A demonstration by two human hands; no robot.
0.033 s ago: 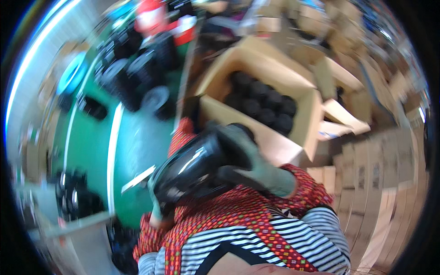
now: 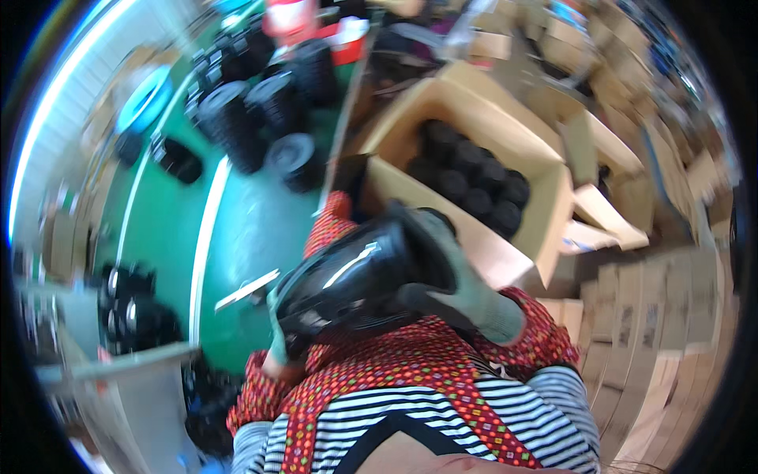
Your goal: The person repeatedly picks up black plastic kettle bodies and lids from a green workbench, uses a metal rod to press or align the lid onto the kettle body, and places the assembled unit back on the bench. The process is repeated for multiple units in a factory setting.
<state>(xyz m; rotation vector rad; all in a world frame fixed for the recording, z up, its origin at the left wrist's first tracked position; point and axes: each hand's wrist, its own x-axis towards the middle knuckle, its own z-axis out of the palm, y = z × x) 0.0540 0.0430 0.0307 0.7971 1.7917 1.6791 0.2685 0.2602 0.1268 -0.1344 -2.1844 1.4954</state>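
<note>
A glossy black cylindrical container [image 2: 343, 276] lies tilted across my lap, held between both gloved hands. My left hand [image 2: 278, 336], in a pale green glove, grips its lower left end; most of those fingers are hidden behind the container. My right hand [image 2: 466, 292], in a green glove with dark palm and fingertips, is closed round the container's upper right end. Just beyond the right hand stands an open cardboard box [image 2: 545, 189] with several round black pieces [image 2: 474, 174] packed in it.
Stacks of black tubs [image 2: 233, 118] stand on the green floor [image 2: 253, 221] at the far left. A light blue basin [image 2: 144, 100] is behind them. Flattened cartons [image 2: 639, 316] are stacked on the right. A grey-white bin [image 2: 150, 387] stands at the near left.
The surroundings have shifted slightly rightward in the picture, and the blur has eased. Both hands keep hold of the black container, which lies at about the same tilt.
</note>
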